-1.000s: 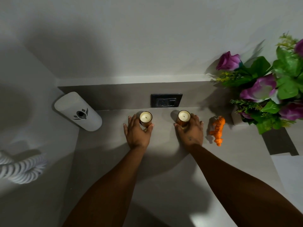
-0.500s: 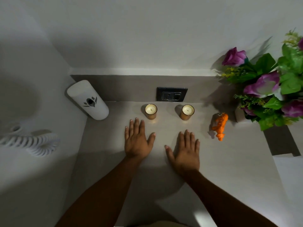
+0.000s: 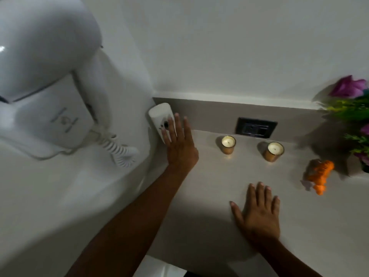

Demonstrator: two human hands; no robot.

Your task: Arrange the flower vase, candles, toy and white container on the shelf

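A white container (image 3: pixel 158 116) with a dark emblem stands in the shelf's back left corner. My left hand (image 3: pixel 179 142) reaches over it with fingers spread, partly covering its front; no grip shows. Two gold candles stand side by side near the back wall, the left candle (image 3: pixel 228 144) and the right candle (image 3: pixel 274 151). An orange toy tiger (image 3: pixel 320 174) lies right of them. Purple flowers with green leaves (image 3: pixel 351 104) fill the right edge; their vase is mostly hidden. My right hand (image 3: pixel 257 210) rests flat on the shelf, fingers apart, holding nothing.
A white wall-mounted hair dryer (image 3: pixel 46 62) with a coiled cord (image 3: pixel 117 150) hangs on the left wall, close to the container. A black power socket (image 3: pixel 256 128) sits in the back strip behind the candles. The grey shelf (image 3: pixel 209 186) runs toward me.
My left hand has moved left and back from the middle of the shelf to the white container. My right hand slid nearer to me. The view swung left, showing the hair dryer.
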